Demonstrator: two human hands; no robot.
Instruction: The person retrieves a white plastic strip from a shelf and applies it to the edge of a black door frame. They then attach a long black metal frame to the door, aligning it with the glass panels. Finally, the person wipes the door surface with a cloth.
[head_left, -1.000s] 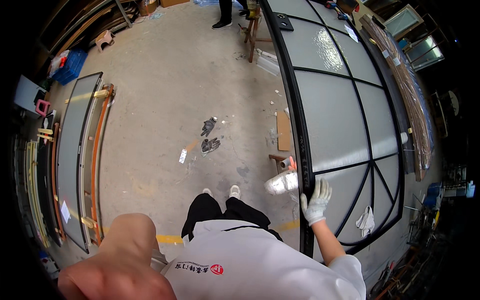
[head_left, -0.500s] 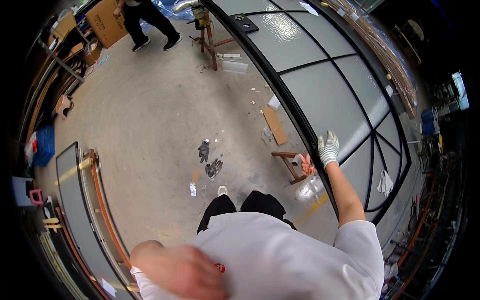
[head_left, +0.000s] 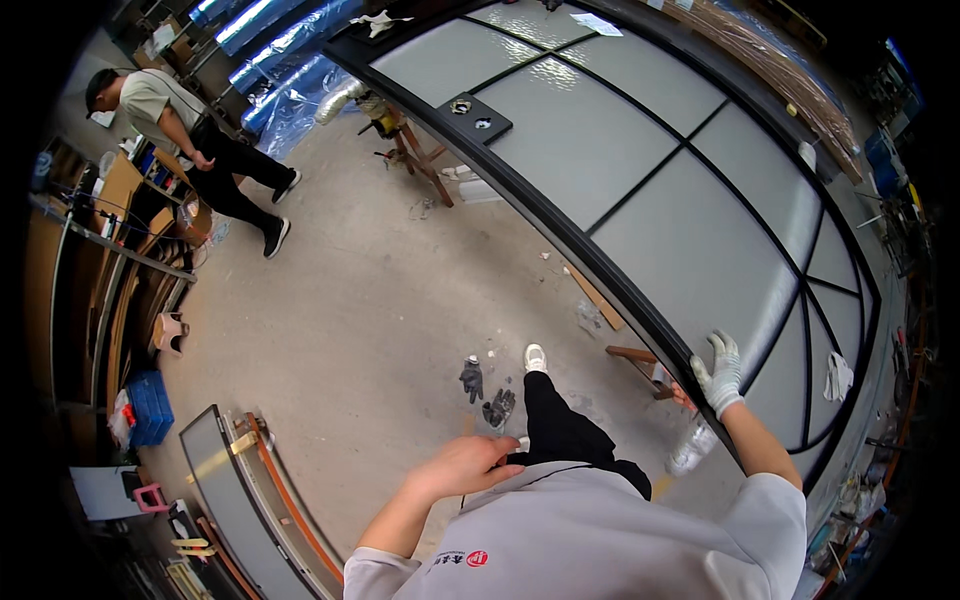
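Door panel point(head_left: 690, 230) on trestles point(head_left: 405, 145) at right, gloves point(head_left: 485, 390) on floor point(head_left: 340, 330) by feet

A: Setting — workshop, door or window fabrication by the look. Bare concrete floor point(head_left: 360, 330), stained, scraps lying about.

B: Evidence?

A: Large black-framed glazed door point(head_left: 640, 190) laid flat across the upper right of the frame, resting on a wooden trestle point(head_left: 415, 155). A second framed panel point(head_left: 235, 500) lies at lower left.

B: Storage?

A: Racks point(head_left: 110, 270) along the left edge, blue crate point(head_left: 150, 405) beneath. Foil-wrapped rolls point(head_left: 285, 60) at upper left. Timber lengths point(head_left: 770, 70) along the upper right.

B: Anyone else?

A: A second person point(head_left: 190, 130) standing at upper left, near the racks. Work gloves point(head_left: 485, 395) dropped on the floor mid-frame.
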